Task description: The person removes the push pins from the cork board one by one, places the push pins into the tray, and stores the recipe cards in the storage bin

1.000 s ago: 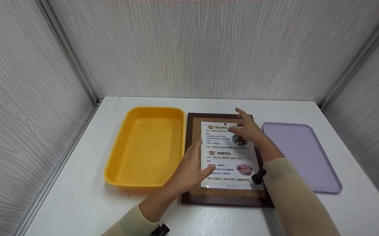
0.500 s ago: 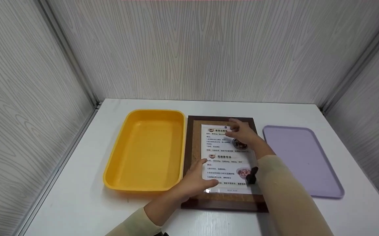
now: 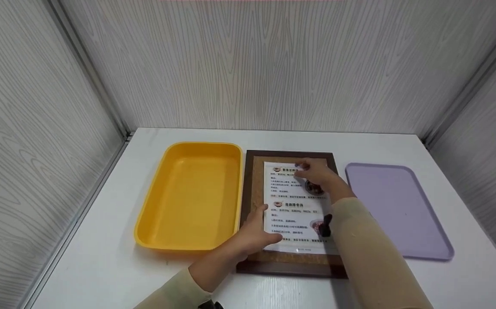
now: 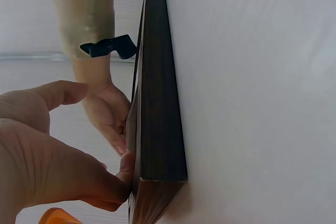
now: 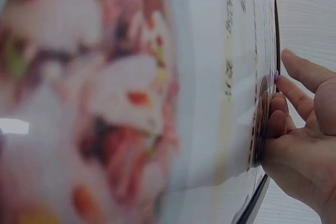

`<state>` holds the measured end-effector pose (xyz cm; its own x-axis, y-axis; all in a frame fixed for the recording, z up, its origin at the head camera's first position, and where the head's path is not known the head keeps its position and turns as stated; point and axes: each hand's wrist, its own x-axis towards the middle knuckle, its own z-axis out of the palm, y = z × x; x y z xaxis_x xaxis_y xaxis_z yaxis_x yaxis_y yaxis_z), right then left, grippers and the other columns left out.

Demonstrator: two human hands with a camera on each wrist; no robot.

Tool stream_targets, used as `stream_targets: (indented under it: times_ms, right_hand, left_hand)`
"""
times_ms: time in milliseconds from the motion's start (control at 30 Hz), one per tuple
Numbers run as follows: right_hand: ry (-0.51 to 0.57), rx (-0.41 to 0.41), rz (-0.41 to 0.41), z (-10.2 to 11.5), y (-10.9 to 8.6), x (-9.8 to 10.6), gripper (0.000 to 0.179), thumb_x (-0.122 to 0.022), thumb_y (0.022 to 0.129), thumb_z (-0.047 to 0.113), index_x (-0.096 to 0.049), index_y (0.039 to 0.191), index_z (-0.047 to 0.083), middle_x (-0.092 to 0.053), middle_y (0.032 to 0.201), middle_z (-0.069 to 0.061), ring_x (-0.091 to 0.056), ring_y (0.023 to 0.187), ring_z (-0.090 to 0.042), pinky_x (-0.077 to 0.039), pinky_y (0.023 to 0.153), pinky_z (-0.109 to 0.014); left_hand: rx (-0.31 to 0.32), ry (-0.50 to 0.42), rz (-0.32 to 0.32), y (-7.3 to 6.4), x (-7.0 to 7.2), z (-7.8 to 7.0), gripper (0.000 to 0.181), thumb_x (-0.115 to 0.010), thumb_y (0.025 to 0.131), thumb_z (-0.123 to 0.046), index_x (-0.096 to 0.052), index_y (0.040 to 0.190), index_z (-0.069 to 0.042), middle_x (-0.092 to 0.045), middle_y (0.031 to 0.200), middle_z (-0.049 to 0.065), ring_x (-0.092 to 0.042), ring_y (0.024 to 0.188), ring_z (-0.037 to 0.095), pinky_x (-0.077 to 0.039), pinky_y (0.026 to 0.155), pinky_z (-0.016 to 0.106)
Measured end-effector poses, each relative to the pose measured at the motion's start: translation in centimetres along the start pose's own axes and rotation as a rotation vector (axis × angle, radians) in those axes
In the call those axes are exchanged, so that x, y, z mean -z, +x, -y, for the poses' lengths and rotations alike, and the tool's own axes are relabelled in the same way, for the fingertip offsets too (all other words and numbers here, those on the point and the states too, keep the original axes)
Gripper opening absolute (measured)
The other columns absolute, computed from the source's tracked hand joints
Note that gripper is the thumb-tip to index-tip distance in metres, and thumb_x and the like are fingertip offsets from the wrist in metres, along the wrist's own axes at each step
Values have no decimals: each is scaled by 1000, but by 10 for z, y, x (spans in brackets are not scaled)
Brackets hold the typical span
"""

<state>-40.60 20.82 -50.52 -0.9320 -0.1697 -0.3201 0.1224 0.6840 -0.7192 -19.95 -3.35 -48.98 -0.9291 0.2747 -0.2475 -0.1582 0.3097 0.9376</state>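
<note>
A cork board with a dark brown frame lies on the white table. On it is a shiny laminated recipe sheet with printed text and food pictures. My right hand is at the sheet's top; a fingertip meets a small purple pushpin there, while the digit above it stays apart. The pin is hidden behind the fingers in the head view. My left hand rests at the board's lower left, fingers and thumb spread. In the left wrist view, one fingertip presses the board's face by the frame edge.
A deep yellow tray stands just left of the board. To the right lies a flat purple tray, partly covered by my right sleeve. Pale wood-grain walls enclose the table at the back and sides.
My right hand has come down from above the board to the sheet's top, and its fingers have drawn in over the pin. My left hand has moved lower along the sheet's left side.
</note>
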Motion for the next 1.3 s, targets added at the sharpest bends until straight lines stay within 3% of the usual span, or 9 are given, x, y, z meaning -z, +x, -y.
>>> stream_targets:
  times_ms: [100,200,367,533,1033,1300]
  right_hand:
    - [9,-18,-17,3,2,-3,53,-67,108,27,-53,159,20,-45,164,-15,-47,148,-35,-40,124,-56]
    - [11,-12,-44,5,4,-8,48,-64,109,24,-56,156,17,-48,158,-17,-51,137,-34,-47,114,-52]
    - [-60,8,-148,6,10,-15,38,-60,110,20,-64,147,13,-55,145,-19,-56,119,-31,-52,98,-46]
    - [-92,2,-225,4,14,-18,33,-60,109,17,-71,140,13,-62,144,-18,-63,122,-34,-55,101,-49]
    - [22,-37,-259,11,23,-18,26,-68,107,18,-75,130,9,-72,129,-16,-68,112,-27,-56,96,-41]
    - [39,-54,-252,10,25,-17,25,-69,107,19,-76,128,10,-73,133,-15,-67,111,-25,-54,93,-38]
  left_hand:
    - [50,44,-32,1,1,0,91,-76,93,-8,-27,169,-9,-35,166,26,-56,132,34,-42,118,51]
    - [70,75,-57,3,1,1,81,-64,97,-4,-28,169,-10,-20,174,27,-50,137,39,-38,121,55]
    - [61,80,-69,5,0,1,81,-55,91,9,-31,167,-6,-20,172,29,-47,136,40,-41,116,51]
    - [77,92,-73,7,-2,4,84,-52,86,15,-34,166,-6,-25,172,28,-45,139,39,-39,117,50]
    - [77,82,-83,10,0,6,82,-53,88,14,-32,166,0,-24,175,28,-31,161,42,-27,132,56]
    - [62,112,-44,9,0,7,85,-51,89,13,-27,169,-1,-18,177,29,-25,164,44,-32,128,59]
